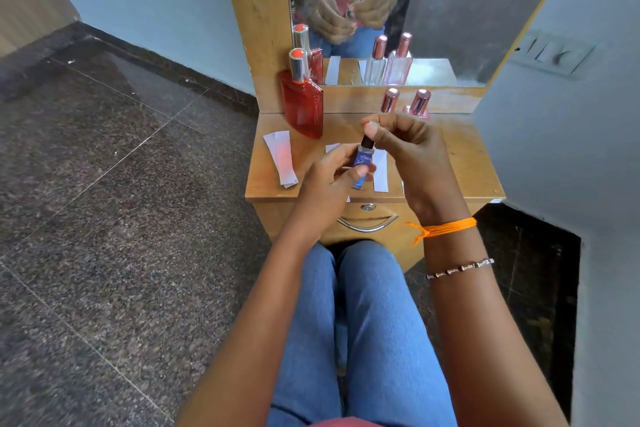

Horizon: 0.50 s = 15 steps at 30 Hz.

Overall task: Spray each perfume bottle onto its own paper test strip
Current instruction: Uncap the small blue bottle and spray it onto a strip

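1. The left hand (329,180) holds a small blue perfume bottle (362,163) above the front of the wooden table (464,163), fingers curled round its lower body.
2. The right hand (408,146) pinches something small at the bottle's dark top (what exactly, I cannot tell).
3. White writing on the blue label is too blurred to read.
4. Paper strips (282,158) lie at the table's left; another strip (380,172) lies beneath the hands.
5. A red bottle (303,104) stands at the back left, two pink-capped bottles (420,104) behind the right hand.
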{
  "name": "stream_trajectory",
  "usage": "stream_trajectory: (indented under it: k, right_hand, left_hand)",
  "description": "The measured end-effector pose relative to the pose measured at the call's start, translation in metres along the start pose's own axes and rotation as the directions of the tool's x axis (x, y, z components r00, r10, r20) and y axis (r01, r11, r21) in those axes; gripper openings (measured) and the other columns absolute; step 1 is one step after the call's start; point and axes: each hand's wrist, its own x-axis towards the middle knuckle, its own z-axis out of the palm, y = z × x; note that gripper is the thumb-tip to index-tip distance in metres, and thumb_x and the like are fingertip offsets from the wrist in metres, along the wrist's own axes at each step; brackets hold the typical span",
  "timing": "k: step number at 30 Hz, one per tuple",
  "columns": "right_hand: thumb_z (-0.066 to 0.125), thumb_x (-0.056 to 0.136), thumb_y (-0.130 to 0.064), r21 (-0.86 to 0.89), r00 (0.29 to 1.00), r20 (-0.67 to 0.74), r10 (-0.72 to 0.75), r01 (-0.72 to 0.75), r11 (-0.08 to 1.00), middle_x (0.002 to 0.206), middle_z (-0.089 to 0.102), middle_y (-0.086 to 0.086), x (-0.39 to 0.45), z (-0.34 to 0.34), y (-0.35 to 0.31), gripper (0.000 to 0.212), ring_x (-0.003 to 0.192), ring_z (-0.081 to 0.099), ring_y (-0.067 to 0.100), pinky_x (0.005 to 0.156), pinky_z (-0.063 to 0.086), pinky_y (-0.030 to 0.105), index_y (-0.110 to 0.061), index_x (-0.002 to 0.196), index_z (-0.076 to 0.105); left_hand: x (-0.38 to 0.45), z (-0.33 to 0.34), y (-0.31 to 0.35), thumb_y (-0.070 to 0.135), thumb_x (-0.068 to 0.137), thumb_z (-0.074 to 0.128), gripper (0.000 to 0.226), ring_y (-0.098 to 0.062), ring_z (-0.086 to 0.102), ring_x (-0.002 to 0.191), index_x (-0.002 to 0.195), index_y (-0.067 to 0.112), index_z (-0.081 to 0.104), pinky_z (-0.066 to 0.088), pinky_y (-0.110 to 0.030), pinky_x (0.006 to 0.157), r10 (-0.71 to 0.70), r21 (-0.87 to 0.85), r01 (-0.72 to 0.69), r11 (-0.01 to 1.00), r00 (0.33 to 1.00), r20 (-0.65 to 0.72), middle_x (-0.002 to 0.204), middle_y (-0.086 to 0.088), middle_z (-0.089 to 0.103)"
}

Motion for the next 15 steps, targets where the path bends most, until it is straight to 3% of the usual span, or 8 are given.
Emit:
stream_trajectory:
  k: [6,9,12,15]
  right_hand:
    - [0.057,0.088,0.001,0.052,0.995,0.092,0.035,-0.040,0.998,0.080,0.062,0.008,0.000,-0.005,-0.001,0.013,0.073,0.056,0.012,0.071,0.048,0.021,0.000,0.097,0.065]
    - [0.061,0.086,0.001,0.027,1.000,0.030,0.006,-0.007,1.000,0.082,0.065,0.006,-0.002,-0.003,0.003,0.018,0.073,0.061,0.008,0.070,0.051,0.016,0.001,0.103,0.064]
    - [0.063,0.085,0.000,0.027,1.000,0.017,0.004,-0.005,1.000,0.077,0.066,0.005,-0.009,0.002,0.007,0.008,0.070,0.061,0.011,0.067,0.051,0.019,-0.001,0.092,0.066]
    - [0.063,0.086,-0.002,0.050,0.999,0.042,0.016,-0.018,0.999,0.077,0.065,0.008,-0.013,0.005,0.008,0.005,0.071,0.059,0.020,0.068,0.051,0.027,-0.002,0.090,0.066]
  left_hand:
    - [-0.003,-0.006,0.001,0.008,0.096,0.044,0.024,-0.005,0.065,0.085,0.105,0.024,0.060,0.053,-0.022,0.082,-0.052,-0.211,0.085,0.974,0.986,0.158,0.089,0.005,0.065]
    - [-0.004,-0.003,0.005,0.007,0.093,0.049,0.022,-0.006,0.067,0.087,0.103,0.023,0.060,0.053,-0.020,0.081,-0.064,-0.135,0.073,0.988,0.996,0.069,0.093,0.003,0.068]
    - [-0.003,-0.002,0.010,0.014,0.094,0.050,0.015,-0.006,0.064,0.088,0.103,0.020,0.060,0.051,-0.018,0.078,-0.027,-0.020,0.027,0.999,1.000,-0.001,0.093,0.002,0.067]
    - [-0.005,0.003,0.016,0.031,0.098,0.041,0.020,-0.007,0.050,0.066,0.088,0.027,0.058,0.040,-0.010,0.060,0.010,-0.041,-0.011,0.999,1.000,-0.024,0.072,0.000,0.052]
